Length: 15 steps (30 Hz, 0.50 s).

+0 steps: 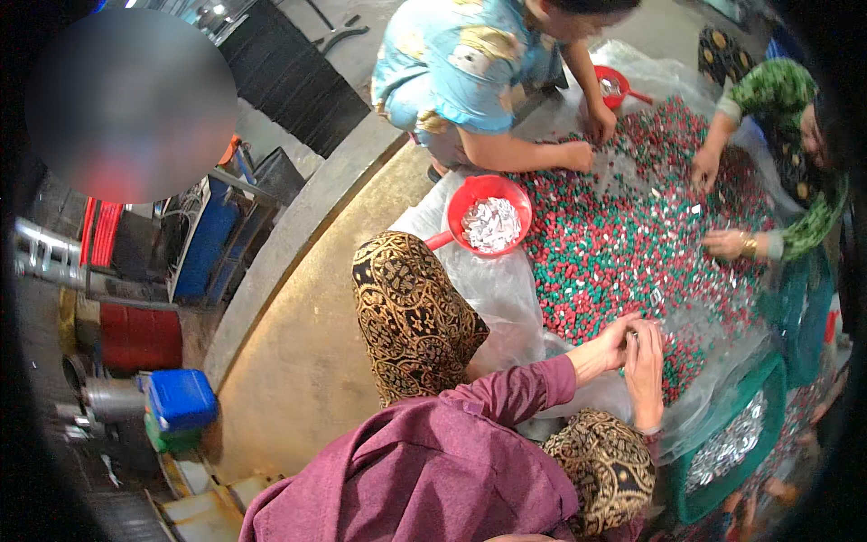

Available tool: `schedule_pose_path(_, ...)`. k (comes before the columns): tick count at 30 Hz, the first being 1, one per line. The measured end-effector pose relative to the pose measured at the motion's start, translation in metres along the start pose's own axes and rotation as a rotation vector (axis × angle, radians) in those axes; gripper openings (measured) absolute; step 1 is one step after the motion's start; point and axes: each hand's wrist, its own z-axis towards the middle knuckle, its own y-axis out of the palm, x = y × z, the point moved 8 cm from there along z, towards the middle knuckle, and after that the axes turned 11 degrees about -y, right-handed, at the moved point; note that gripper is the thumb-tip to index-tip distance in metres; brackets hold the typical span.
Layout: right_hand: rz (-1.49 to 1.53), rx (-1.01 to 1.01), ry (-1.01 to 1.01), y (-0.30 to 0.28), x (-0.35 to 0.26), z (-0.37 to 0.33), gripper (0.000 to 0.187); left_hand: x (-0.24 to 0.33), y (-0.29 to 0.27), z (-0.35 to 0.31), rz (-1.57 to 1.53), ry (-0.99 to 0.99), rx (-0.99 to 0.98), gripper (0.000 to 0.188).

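My left hand (618, 341) and my right hand (645, 361) are close together over the near edge of a spread of small red and green pieces (587, 275). The fingers of both hands are curled; whatever lies between them is too small or hidden to make out. White and silvery bits are scattered among the coloured pieces, which rest on a clear plastic sheet (506, 303). Left of the spread stands a red strainer with a handle (454, 221), holding many flat whitish pieces (492, 224).
Across the spread, a person in a light blue patterned shirt (452, 68) and another in green sleeves (813, 230) reach into the pieces. A second red strainer (623, 77) is at the far side. Near my right stands a green crate (691, 506) with silvery parts.
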Motion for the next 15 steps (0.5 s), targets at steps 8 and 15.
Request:
schedule_pose_path(8, 0.402, 0.6, 0.243, -0.087, 0.058, -0.016, 0.023, 0.14, 0.033, -0.07, -0.106, 0.451, -0.127, 0.025)
schedule_pose_path(15, 0.621, 0.442, 0.23, -0.036, 0.054, -0.014, 0.024, 0.267, 0.022, -0.197, 0.169, 1.126, 0.197, 0.023)
